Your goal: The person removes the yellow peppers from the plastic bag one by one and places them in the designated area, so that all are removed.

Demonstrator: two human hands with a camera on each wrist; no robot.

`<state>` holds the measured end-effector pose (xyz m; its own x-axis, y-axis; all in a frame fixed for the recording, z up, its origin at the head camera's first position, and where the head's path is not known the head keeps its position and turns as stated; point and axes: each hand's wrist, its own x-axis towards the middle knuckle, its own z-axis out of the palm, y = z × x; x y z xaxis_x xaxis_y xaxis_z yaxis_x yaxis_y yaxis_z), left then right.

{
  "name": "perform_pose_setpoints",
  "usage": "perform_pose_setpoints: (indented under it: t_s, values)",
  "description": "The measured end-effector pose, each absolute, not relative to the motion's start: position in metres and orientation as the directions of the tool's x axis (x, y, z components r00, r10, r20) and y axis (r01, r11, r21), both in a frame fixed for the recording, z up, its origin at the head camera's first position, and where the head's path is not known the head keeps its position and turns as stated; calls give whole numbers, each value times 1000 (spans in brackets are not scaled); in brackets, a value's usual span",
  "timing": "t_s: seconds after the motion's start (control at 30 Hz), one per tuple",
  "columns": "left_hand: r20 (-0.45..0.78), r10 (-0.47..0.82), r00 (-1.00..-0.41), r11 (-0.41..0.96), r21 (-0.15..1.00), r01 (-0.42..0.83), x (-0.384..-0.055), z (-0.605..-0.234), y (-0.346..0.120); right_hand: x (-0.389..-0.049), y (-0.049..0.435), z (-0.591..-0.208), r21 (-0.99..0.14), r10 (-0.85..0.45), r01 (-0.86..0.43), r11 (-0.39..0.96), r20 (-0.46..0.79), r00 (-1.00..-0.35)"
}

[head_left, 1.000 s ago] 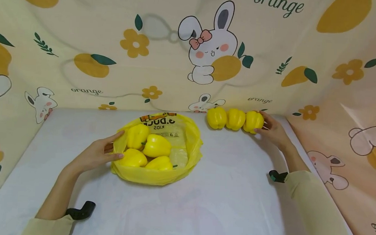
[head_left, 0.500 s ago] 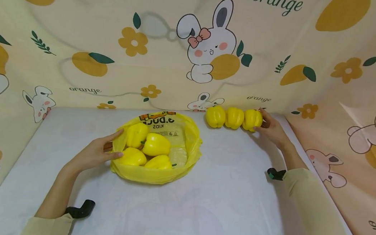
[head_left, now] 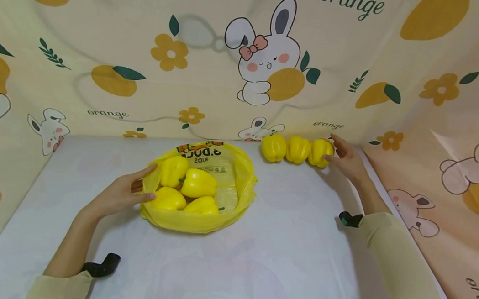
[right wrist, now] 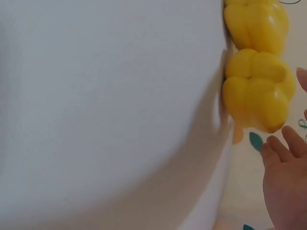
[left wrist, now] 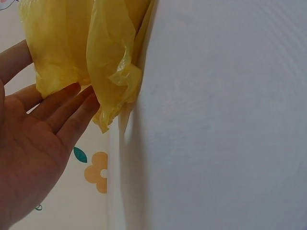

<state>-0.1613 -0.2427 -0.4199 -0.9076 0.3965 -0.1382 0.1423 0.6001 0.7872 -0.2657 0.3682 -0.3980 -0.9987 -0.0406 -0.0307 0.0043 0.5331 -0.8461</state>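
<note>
A yellow plastic bag (head_left: 235, 213) with its mouth rolled wide stands left of the middle of the table, several yellow bell peppers (head_left: 199, 183) inside. My left hand (head_left: 117, 196) touches the bag's left side, fingers and thumb spread and mostly straight; the left wrist view shows the fingertips (left wrist: 72, 88) against the thin plastic. Three more peppers (head_left: 298, 149) stand in a row by the back wall. Around the right end of the rightmost pepper (head_left: 317, 150), my right hand (head_left: 350, 164) is spread; in the right wrist view its fingers sit just apart from that pepper (right wrist: 259, 91).
The table (head_left: 223, 272) has a white cover. A printed cloth (head_left: 127, 37) with rabbits and oranges hangs along the back and sides, close behind the row of peppers. Black wrist mounts (head_left: 102, 267) are on both forearms.
My right hand's thumb and index finger have spread a little wider around the rightmost pepper. The left hand stays at the bag, and the peppers keep their places; the view has shifted slightly.
</note>
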Motion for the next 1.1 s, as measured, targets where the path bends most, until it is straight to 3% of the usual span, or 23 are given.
perform_pose_setpoints:
  t_s: [0.37,1.1]
  values:
    - [-119,388,-914,605,781,155,-161,-414,-242,-257,347,-377,-853,-77,-215,476,203,-976]
    - [-101,400,-911,581,797,166,-160,-415,-237,-249,302,-380,-895,-324,-328,302,227,-918]
